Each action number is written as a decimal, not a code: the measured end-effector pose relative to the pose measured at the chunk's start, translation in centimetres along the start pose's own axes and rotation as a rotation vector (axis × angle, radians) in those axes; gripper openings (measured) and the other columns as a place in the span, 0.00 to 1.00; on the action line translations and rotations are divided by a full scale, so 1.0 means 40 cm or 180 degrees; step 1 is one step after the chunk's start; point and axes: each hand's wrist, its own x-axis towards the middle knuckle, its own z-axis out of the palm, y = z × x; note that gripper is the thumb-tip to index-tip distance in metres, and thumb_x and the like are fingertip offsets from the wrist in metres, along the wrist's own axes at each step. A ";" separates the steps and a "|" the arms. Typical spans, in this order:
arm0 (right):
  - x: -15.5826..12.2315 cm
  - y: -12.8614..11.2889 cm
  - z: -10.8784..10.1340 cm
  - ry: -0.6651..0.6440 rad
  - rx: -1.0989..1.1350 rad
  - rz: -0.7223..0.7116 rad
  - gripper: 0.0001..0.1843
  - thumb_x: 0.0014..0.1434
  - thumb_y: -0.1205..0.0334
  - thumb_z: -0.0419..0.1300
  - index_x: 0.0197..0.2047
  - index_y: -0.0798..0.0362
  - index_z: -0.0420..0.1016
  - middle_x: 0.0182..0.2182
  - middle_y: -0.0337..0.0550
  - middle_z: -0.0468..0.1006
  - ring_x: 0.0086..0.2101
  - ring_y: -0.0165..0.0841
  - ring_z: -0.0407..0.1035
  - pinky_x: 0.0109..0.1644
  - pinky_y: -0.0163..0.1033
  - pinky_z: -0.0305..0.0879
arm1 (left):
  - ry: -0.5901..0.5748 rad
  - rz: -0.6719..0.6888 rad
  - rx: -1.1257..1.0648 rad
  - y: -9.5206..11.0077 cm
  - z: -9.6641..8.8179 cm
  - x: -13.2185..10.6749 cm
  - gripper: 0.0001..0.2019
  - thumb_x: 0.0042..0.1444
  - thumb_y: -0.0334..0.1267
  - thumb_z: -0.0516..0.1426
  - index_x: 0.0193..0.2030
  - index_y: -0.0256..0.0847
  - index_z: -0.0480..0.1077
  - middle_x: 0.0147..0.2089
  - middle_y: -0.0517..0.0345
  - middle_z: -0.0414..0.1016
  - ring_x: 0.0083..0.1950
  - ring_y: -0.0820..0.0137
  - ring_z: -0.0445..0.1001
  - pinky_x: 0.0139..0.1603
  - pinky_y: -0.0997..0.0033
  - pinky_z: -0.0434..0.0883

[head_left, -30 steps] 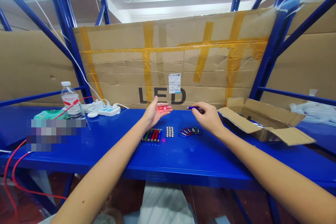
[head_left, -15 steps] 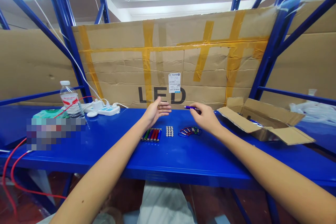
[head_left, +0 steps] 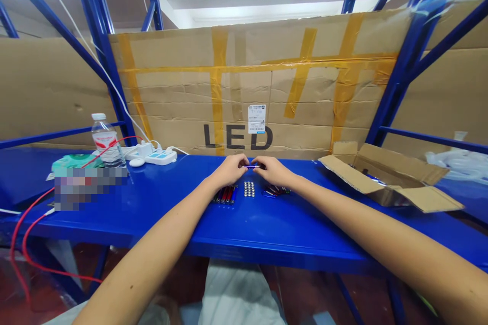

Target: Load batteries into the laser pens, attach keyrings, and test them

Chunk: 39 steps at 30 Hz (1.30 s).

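Observation:
Both hands grip a slim purple-blue mini flashlight (head_left: 250, 166) lying level between them, just above the table. My left hand (head_left: 231, 169) is closed on its left end, and my right hand (head_left: 271, 170) pinches the right end. The fingertips partly hide both ends. Below my left hand lies a row of several coloured mini flashlights (head_left: 229, 195), its left part covered by the hand and wrist. Small silver button cells (head_left: 249, 189) stand in a neat grid in the middle. Coloured carabiners (head_left: 270, 192) lie partly under my right hand.
The blue table (head_left: 244, 233) meets a tall cardboard sheet (head_left: 183, 106) at the back. An open cardboard box (head_left: 369, 190) with items inside stands right. Left are a water bottle (head_left: 107, 142), a green pack (head_left: 72, 162), a power strip (head_left: 162, 156) and red cables (head_left: 28, 233).
My right hand has brought the mini flashlight left to the middle. My left hand, open before, has closed on its other end. The view has shifted slightly.

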 end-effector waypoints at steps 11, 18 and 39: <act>0.001 0.026 0.017 -0.0388 -0.0065 -0.0062 0.12 0.58 0.68 0.57 0.42 0.51 0.80 0.40 0.44 0.82 0.39 0.37 0.75 0.44 0.38 0.67 | -0.0077 -0.0140 0.0336 -0.034 -0.003 0.006 0.07 0.47 0.28 0.55 0.29 0.40 0.74 0.31 0.55 0.77 0.34 0.66 0.73 0.40 0.67 0.69; 0.007 0.026 0.021 -0.0145 0.0160 -0.0211 0.14 0.61 0.65 0.55 0.46 0.50 0.79 0.44 0.44 0.81 0.44 0.37 0.74 0.49 0.40 0.66 | -0.0204 -0.0012 0.0209 -0.050 -0.002 0.011 0.07 0.49 0.30 0.56 0.34 0.40 0.75 0.35 0.55 0.79 0.38 0.65 0.75 0.41 0.67 0.69; -0.018 0.040 0.000 -0.0635 -0.0350 -0.0059 0.10 0.56 0.68 0.56 0.40 0.54 0.77 0.36 0.44 0.80 0.34 0.33 0.70 0.38 0.34 0.62 | -0.0716 -0.0247 0.0730 -0.024 -0.015 0.003 0.08 0.49 0.28 0.57 0.35 0.37 0.77 0.36 0.55 0.80 0.39 0.68 0.75 0.40 0.72 0.68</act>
